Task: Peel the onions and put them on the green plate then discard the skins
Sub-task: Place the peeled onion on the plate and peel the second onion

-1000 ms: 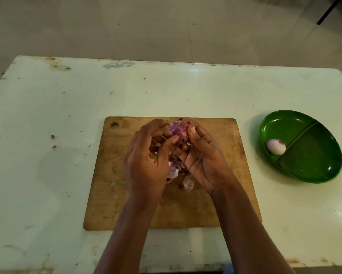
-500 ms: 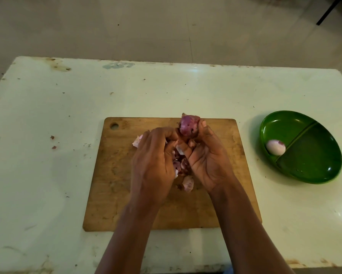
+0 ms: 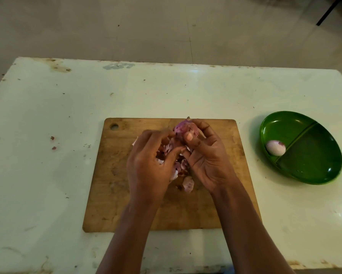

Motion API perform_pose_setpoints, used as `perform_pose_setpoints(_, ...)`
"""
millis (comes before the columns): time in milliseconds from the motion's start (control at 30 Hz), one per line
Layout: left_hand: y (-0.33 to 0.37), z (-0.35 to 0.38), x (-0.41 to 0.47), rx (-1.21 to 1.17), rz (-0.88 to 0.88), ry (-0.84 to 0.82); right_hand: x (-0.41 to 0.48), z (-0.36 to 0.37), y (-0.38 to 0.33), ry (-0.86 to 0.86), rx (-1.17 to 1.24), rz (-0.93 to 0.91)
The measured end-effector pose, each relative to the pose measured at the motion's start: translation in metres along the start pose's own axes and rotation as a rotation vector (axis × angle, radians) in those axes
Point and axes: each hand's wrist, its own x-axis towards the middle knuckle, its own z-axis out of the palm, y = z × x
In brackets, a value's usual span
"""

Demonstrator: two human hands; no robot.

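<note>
Now the right hand [image 3: 205, 159] grips the purple onion [image 3: 183, 129] at its fingertips, thumb pressing. The left hand [image 3: 150, 165], touching it, curls round skins [image 3: 167, 148]. A peeled onion [image 3: 276, 148] sits on the green plate [image 3: 314, 169], well off to the right hand's right.

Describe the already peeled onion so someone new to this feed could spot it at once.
On the pale table, right of the wooden cutting board, sits an oval green plate split by a ridge. The peeled onion lies in its compartment nearer the board, against that ridge. It is the only smooth, whitish bulb; the other onion is purple, gripped in the right hand above the skins.
</note>
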Motion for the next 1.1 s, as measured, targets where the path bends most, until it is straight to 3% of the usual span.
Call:
perform_pose_setpoints(267,0.0043,-0.0029,0.0023,-0.008,0.054,0.001,-0.0041,0.0068,-0.0006,-0.089,-0.179,0.02)
perform_pose_setpoints(633,0.0037,-0.0072,0.0036,0.041,-0.008,0.022,-0.0052,0.0055,-0.0023,-0.073,-0.117,0.061)
perform_pose_setpoints(1100,0.0007,-0.0055,0.0032,0.049,0.046,-0.025,-0.0014,0.0006,-0.0008,-0.106,-0.159,0.018)
